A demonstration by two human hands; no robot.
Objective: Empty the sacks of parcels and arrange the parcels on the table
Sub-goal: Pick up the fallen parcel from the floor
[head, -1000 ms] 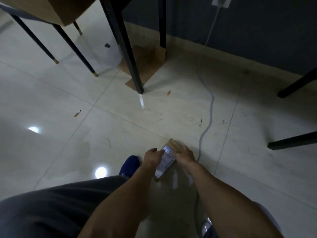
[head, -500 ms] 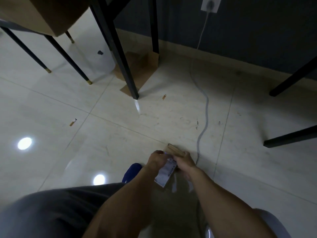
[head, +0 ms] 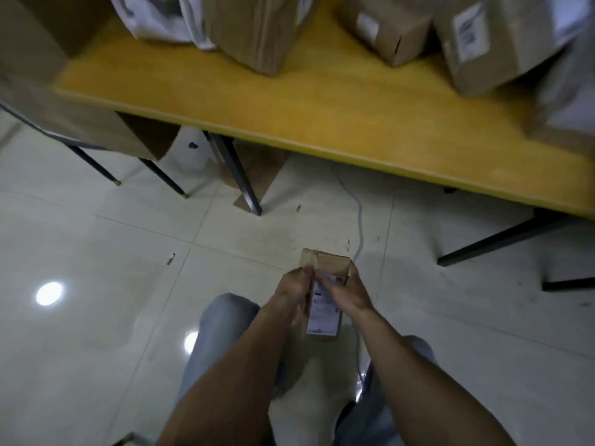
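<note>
Two hands are seen closest, both wrapped round one small cardboard parcel (head: 324, 312): the left hand (head: 294, 284) is curled on its left edge, and the right hand (head: 349, 292) is closed over its right side and upper corner. The parcel is held in the air above the tiled floor (head: 96, 284), short of the table's near edge, with a white shipping label turned upward. It is judged to be light and stiff, since no sagging is shown between the two holds. The taped cardboard is likely smooth, so a hold across the two long edges, clear of the label, would be safest. Beyond the hands a grey cable (head: 359, 226) is trailed over the tiles near a dark table leg (head: 238, 175). Farther off, the yellow table (head: 322, 101) is loaded with several larger cardboard parcels (head: 257, 30) and a white plastic sack (head: 157, 17). Bare top is left along the front edge.
</note>
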